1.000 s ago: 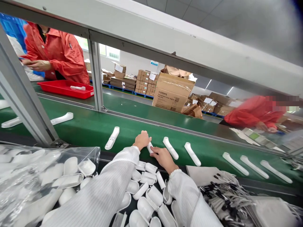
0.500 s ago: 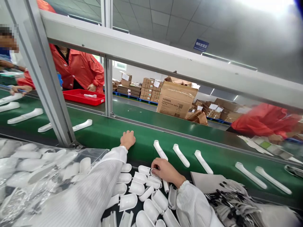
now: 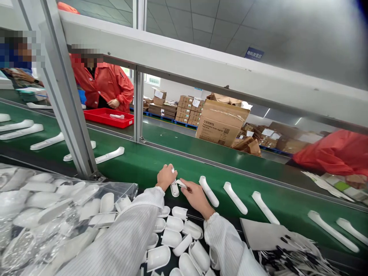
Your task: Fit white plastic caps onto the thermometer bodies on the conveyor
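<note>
Stick [image 3: 174, 189], white and held over the green belt [image 3: 152, 161], has the left hand's [image 3: 166, 177] fingers wrapped around its top. Fingers of the right hand [image 3: 198, 197] pinch a small white cap [image 3: 181, 183] beside it. A loose pinch could drop the cap among the white shells [image 3: 158, 258]. The left hand hides part of the stick, so I can't tell whether cap and stick touch.

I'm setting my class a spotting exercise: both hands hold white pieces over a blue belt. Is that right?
The colour is wrong: the head view shows a green belt, not blue. The left hand and right hand do hold white pieces.
</note>
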`<action>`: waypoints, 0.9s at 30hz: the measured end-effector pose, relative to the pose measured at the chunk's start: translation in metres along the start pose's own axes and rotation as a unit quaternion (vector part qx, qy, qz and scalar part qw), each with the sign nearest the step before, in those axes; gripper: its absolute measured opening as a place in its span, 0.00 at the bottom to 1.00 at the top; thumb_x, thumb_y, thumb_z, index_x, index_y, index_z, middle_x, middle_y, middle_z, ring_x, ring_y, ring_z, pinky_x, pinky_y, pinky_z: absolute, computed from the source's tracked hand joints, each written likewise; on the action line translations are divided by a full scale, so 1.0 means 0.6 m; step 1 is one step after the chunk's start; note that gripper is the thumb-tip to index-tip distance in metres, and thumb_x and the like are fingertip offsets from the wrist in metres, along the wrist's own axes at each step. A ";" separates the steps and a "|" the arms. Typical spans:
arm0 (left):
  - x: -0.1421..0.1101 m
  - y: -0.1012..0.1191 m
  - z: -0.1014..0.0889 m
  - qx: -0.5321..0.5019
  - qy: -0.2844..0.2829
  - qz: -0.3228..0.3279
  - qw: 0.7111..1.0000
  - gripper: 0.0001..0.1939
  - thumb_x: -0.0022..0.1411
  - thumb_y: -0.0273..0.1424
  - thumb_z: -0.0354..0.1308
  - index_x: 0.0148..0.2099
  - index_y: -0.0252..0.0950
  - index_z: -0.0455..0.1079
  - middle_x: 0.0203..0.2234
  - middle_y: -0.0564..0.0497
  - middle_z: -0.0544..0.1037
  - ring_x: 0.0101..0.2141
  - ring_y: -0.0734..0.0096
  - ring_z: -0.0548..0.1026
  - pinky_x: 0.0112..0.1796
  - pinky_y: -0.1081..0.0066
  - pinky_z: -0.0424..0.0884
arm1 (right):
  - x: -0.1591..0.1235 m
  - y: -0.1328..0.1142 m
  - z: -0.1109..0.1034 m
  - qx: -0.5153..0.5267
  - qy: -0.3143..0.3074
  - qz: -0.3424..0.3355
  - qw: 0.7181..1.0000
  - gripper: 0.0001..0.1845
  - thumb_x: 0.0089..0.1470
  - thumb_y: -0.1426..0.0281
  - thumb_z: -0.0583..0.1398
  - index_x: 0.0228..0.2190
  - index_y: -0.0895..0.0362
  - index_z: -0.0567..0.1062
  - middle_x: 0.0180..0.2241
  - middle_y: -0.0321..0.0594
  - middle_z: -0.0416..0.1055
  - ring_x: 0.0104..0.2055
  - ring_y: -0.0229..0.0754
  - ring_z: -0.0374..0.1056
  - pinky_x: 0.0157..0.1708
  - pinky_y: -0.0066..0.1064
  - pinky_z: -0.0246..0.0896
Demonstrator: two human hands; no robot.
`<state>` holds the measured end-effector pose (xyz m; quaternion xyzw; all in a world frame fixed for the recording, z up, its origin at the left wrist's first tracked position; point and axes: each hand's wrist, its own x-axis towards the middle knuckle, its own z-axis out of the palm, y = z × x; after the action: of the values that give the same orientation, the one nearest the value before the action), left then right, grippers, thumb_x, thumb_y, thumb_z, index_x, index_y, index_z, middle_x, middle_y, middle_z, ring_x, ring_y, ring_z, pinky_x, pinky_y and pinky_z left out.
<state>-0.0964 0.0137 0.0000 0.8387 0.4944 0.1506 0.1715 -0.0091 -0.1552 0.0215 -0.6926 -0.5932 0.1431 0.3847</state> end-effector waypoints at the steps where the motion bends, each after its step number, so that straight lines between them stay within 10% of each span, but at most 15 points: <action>1: -0.001 0.003 0.003 -0.003 0.000 -0.002 1.000 0.14 0.65 0.41 0.49 0.48 0.40 0.66 0.47 0.44 0.71 0.43 0.58 0.76 0.41 0.64 0.70 | -0.003 -0.003 0.003 -0.007 -0.025 -0.023 0.999 0.22 0.59 0.70 0.55 0.53 0.50 0.75 0.49 0.40 0.76 0.44 0.44 0.73 0.46 0.34 0.69; 17: -0.004 0.054 0.030 -0.026 -0.037 0.033 0.998 0.18 0.64 0.44 0.50 0.46 0.37 0.69 0.48 0.41 0.73 0.45 0.56 0.76 0.43 0.63 0.70 | -0.025 0.006 -0.021 -0.193 -0.092 0.038 0.976 0.19 0.58 0.71 0.62 0.50 0.44 0.77 0.48 0.40 0.77 0.53 0.50 0.72 0.52 0.35 0.63; 24: -0.042 0.055 -0.023 -0.036 -0.102 0.096 0.989 0.27 0.66 0.47 0.47 0.61 0.38 0.63 0.57 0.38 0.68 0.54 0.52 0.70 0.51 0.61 0.68 | -0.053 0.009 -0.037 -0.138 -0.030 -0.026 0.990 0.18 0.60 0.69 0.57 0.50 0.49 0.78 0.55 0.45 0.71 0.57 0.54 0.66 0.57 0.47 0.59; 27: -0.058 0.039 -0.051 -0.025 -0.060 0.103 0.993 0.28 0.66 0.47 0.46 0.62 0.38 0.61 0.57 0.38 0.67 0.53 0.51 0.71 0.48 0.60 0.69 | -0.067 -0.013 -0.041 -0.012 -0.135 -0.083 0.987 0.18 0.59 0.72 0.55 0.45 0.47 0.80 0.50 0.42 0.74 0.51 0.48 0.69 0.51 0.39 0.65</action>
<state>-0.1072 -0.0236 0.0347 0.8881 0.3906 0.1293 0.2049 -0.0087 -0.2019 0.0329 -0.6201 -0.6967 0.1957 0.3029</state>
